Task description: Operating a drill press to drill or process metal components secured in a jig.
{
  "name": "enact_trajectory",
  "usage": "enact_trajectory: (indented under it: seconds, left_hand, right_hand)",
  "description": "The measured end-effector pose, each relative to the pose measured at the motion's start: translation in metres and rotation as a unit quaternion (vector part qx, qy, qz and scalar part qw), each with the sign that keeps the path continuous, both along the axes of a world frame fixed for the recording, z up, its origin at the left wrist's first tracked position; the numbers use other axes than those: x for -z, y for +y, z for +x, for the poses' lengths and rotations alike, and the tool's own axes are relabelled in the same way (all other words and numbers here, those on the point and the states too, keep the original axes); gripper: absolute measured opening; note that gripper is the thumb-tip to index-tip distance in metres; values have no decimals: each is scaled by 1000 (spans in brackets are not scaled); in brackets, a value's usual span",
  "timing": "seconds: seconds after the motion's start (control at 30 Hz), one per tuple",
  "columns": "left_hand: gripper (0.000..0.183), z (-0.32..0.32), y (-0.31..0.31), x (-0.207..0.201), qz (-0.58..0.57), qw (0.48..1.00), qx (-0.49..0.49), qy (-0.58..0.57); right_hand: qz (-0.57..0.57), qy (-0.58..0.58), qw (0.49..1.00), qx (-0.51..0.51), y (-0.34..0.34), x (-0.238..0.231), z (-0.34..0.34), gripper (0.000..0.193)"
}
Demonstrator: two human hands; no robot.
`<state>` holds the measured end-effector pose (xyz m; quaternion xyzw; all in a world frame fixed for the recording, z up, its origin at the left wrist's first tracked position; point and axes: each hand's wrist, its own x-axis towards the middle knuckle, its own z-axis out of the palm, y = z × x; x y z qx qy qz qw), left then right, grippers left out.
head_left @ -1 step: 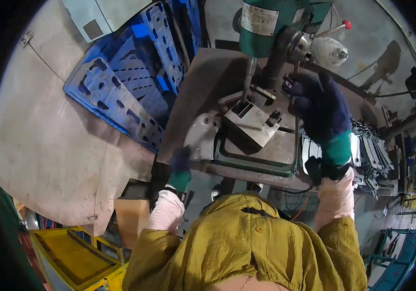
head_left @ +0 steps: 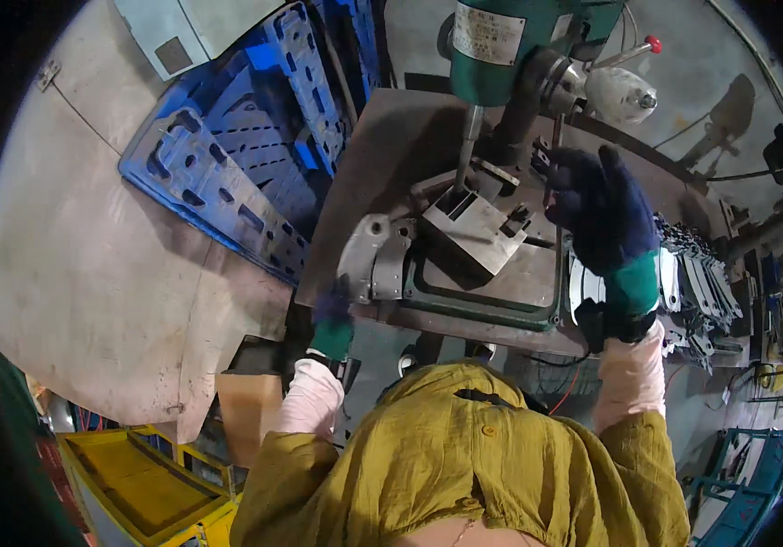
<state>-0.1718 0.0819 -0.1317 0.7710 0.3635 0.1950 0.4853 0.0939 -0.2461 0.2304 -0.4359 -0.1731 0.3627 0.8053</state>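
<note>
Has eased the left hand slightly outward by the tabletop's front left corner, sliding a curved metal plate left and exposing a second plate just beside it; cannot tell that blurred grip. Keeps the right hand half-open, baring more of a lever; cannot tell if gripping it. Between both, blocked by a metal block and green base. Along the tabletop's right edge, piled plates; beyond its left edge, blue crates.

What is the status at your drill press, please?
Left hand blurred, at grey plate. Right hand raised right of steel block, grip unclear. Second plate close alongside.
</note>
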Motion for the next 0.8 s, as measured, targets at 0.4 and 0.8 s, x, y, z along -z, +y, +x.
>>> enact_trajectory:
  seconds: [0.4, 0.8]
  left_hand:
    - [46, 8, 10, 24, 200, 978, 21, 53]
    - [41, 65, 11, 76, 15, 997, 6, 82]
  right_hand:
    - [83, 151, 976, 136, -109, 109, 5, 51]
    - [-31, 135, 898, 418, -251, 171, -25, 40]
